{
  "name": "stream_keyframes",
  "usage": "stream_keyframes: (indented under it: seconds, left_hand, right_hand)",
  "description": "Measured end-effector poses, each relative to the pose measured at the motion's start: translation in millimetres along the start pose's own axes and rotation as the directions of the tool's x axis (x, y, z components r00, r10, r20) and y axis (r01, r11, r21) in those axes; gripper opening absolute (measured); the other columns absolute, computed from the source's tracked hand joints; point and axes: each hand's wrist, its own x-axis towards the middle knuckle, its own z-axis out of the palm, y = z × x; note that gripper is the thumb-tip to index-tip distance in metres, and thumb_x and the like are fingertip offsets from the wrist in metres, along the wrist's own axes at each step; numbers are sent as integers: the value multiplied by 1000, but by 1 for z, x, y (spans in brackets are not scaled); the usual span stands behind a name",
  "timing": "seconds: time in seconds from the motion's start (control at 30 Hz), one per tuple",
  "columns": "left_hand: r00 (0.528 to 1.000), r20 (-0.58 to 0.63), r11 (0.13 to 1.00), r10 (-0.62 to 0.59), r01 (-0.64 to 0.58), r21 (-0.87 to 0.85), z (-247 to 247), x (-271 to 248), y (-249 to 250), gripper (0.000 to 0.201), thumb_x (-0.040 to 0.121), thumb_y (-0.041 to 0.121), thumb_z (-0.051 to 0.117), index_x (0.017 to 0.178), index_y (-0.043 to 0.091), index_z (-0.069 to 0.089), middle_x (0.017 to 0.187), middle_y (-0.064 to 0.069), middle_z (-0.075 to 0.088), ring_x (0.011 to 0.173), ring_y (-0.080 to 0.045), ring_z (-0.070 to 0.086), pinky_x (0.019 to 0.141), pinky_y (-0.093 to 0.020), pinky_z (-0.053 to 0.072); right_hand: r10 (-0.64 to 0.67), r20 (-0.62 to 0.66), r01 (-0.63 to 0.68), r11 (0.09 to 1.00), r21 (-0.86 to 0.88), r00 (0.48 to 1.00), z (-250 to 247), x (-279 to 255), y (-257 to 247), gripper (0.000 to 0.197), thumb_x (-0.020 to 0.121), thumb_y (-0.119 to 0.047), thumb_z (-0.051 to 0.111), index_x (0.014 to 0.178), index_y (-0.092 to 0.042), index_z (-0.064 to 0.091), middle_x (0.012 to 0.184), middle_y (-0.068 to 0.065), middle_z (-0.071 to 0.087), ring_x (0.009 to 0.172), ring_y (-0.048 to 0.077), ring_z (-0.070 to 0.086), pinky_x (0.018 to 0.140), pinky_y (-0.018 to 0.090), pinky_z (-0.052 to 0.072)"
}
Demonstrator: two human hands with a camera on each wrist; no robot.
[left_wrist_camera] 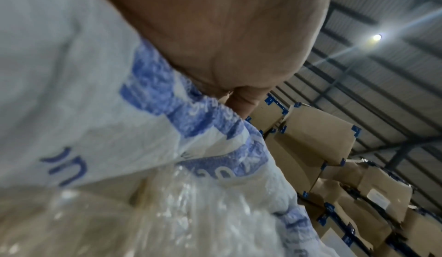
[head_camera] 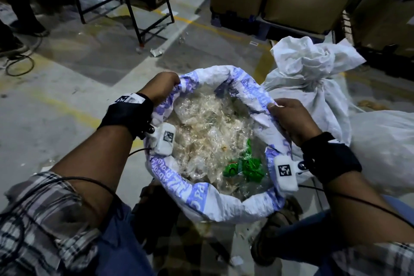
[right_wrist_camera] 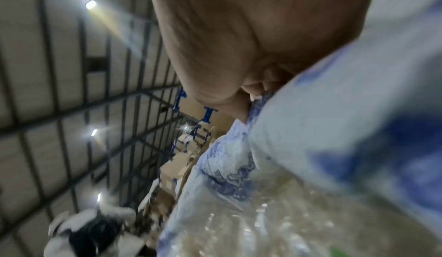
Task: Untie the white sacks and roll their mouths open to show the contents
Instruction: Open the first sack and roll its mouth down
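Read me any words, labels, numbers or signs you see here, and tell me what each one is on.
Rolled rim of the open white sack, blue print upside down: only fragments such as "Pa" and "Pro"; no whole word is readable.
Wrist camera tags: black-and-white square codes, no words.
Label on a cardboard box: too blurred to read.
Second, tied white sack: no print visible.

Open white sack (head_camera: 226, 206), tied sack (head_camera: 313, 78) beside
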Motion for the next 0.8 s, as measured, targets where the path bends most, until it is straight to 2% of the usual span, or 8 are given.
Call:
stream_keyframes:
  seconds: [0.17, 0.27, 0.33, 0.4, 0.47, 0.57, 0.63, 0.8]
  left_hand:
    - [990, -96, 983, -104, 87, -161, -4, -1, 7, 30, 93, 10, 51, 64, 17, 52, 47, 2, 46, 34, -7, 37, 34, -18, 27]
    - [997, -22, 988, -69, 65, -138, -6, 3, 1, 22, 92, 13, 56, 70, 17, 56, 67, 1, 52, 55, -9, 48, 58, -25, 42]
    - [998, -51, 992, -23, 16, -127, -8, 2, 0, 11, 84, 15, 61, 75, 10, 60, 63, -3, 50, 49, -12, 43, 54, -27, 34]
    - [995, -95, 997, -10, 3, -73, -10, 1, -2, 10, 79, 19, 62, 73, 11, 61, 57, -3, 49, 47, -15, 40, 50, -25, 30]
    - [994, -101, 1000, -30, 30, -2, -16, 0, -3, 15, 75, 28, 61, 71, 14, 58, 59, -5, 52, 48, -19, 45, 47, -22, 34]
    - [990, -111, 954, -88, 116, 278, -27, 2, -12, 36, 85, 41, 62, 107, 12, 66, 103, -18, 68, 90, -33, 66, 77, -34, 53]
    - [987, -129, 890, -97, 145, 433, -35, 3, -19, 45, 97, 35, 57, 134, 10, 56, 135, -21, 60, 120, -37, 59, 100, -38, 47]
    - [994, -22, 892, -112, 110, 438, -45, 3, -24, 35, 98, 18, 54, 129, 3, 60, 126, -24, 64, 105, -38, 64, 84, -34, 47]
  right_hand:
    - [231, 266, -320, 873, 368, 936, -12, -7, -9, 51, 101, 1, 36, 67, -1, 75, 58, 5, 70, 51, 15, 68, 49, 22, 55]
    - [254, 347, -405, 773, 488, 903, -8, -14, -14, 37, 100, -8, 38, 94, 2, 73, 79, 17, 67, 72, 29, 65, 70, 36, 55]
    - [255, 240, -342, 817, 465, 937, -3, -11, -14, 20, 99, -11, 46, 98, -7, 65, 78, 12, 62, 69, 25, 58, 66, 34, 50]
    - [178, 55, -186, 956, 226, 982, 0, -10, -13, 4, 95, -20, 60, 98, -17, 60, 79, 5, 59, 67, 20, 53, 65, 32, 45]
    - [138, -13, -139, 988, -72, 990, 3, -13, -6, 33, 89, -35, 72, 112, -20, 54, 91, 7, 63, 75, 23, 59, 67, 36, 49]
    - [164, 110, -130, 955, -268, 980, 16, -36, 5, 54, 82, -46, 78, 122, -21, 51, 100, 9, 67, 85, 26, 66, 61, 38, 58]
    - [220, 218, -130, 922, -365, 951, 28, -53, 11, 58, 80, -56, 75, 122, -24, 51, 104, 5, 66, 88, 26, 69, 64, 44, 64]
    - [325, 357, -309, 946, -102, 876, 56, -75, 14, 35, 93, -36, 66, 124, -22, 57, 118, 7, 63, 102, 24, 62, 81, 54, 60]
